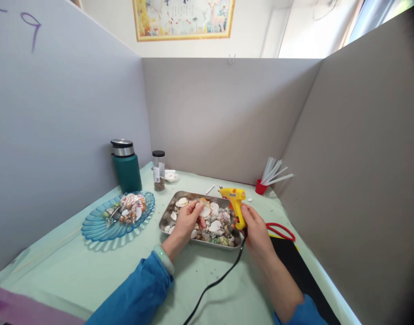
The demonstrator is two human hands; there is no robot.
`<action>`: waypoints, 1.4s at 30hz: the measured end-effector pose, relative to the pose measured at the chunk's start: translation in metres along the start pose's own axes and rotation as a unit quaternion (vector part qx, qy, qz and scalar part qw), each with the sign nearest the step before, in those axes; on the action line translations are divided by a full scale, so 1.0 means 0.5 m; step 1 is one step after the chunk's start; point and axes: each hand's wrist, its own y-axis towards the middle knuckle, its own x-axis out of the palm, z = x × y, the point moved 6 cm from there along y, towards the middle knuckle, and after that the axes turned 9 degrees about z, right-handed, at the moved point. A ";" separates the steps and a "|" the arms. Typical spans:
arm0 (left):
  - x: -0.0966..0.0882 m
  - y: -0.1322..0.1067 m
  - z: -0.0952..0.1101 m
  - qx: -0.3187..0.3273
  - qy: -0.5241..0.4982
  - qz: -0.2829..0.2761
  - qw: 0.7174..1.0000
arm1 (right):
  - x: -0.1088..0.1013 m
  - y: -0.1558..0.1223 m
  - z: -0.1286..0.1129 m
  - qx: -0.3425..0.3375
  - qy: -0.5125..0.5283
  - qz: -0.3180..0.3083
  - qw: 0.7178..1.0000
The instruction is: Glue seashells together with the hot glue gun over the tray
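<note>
My right hand (256, 225) is wrapped around the handle of a yellow hot glue gun (234, 195), its nozzle toward the left. From the handle a black cord (217, 282) runs down toward the front of the table. Above a metal tray (166, 212), my left hand (188, 221) is closed in a pinch on a white seashell (204, 211). More seashells (215, 225) of mixed sizes and small stones fill the tray below. The fingers partly hide the held shell.
At left a blue scalloped plate (102, 228) bears shells, near a green bottle (126, 171) and a black-lidded jar (158, 171). Glue sticks (274, 170) stand in a red cup (261, 187). Red-handled scissors (284, 230) and a black sheet (295, 266) lie at right. Grey panels (220, 122) enclose the table.
</note>
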 end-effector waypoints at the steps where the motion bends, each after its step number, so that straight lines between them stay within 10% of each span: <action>1: 0.000 0.000 0.001 0.000 0.002 0.001 1.000 | 0.006 -0.004 0.003 0.050 0.055 -0.011 0.997; 6: 0.000 -0.002 0.003 0.000 0.010 0.004 1.000 | 0.043 -0.033 0.015 0.172 0.179 -0.097 0.964; 15: 0.025 -0.020 0.002 -0.008 0.075 -0.097 0.992 | 0.045 -0.039 0.032 -0.006 0.002 -0.022 1.000; 42: 0.032 -0.030 -0.004 -0.032 0.113 -0.138 0.983 | 0.044 -0.040 0.032 -0.039 -0.031 -0.039 0.998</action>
